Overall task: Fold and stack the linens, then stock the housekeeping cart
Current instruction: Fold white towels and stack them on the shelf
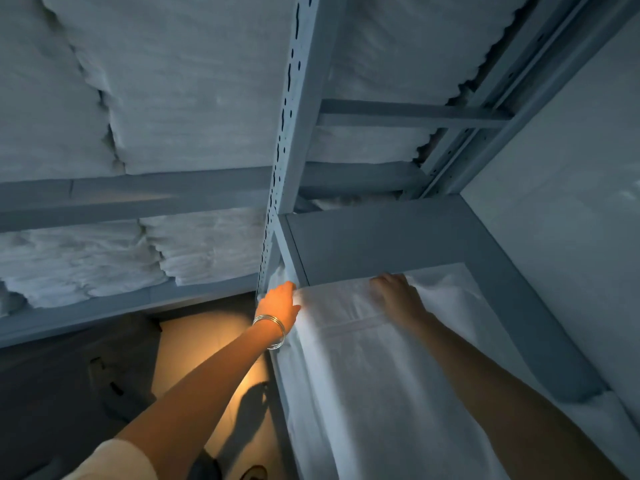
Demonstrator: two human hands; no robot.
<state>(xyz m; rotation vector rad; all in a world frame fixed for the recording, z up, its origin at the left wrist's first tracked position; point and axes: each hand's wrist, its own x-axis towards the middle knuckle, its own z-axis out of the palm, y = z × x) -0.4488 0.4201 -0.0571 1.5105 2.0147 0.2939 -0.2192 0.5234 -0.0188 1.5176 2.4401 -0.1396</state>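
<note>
I find the white sheet [374, 358] running lengthwise from both hands back toward me. Left hand [280, 303] grips its left edge; right hand [394, 292] presses flat, fingertips under the shelf [381, 237].

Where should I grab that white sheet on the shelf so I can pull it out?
Probably by its near folded edge, one hand at each corner, coming from the open front of the shelf. The white sheet lies flat and wide under a low beam, so reaching from above looks blocked. The left hand and right hand already sit on its far end, spread apart.
</note>
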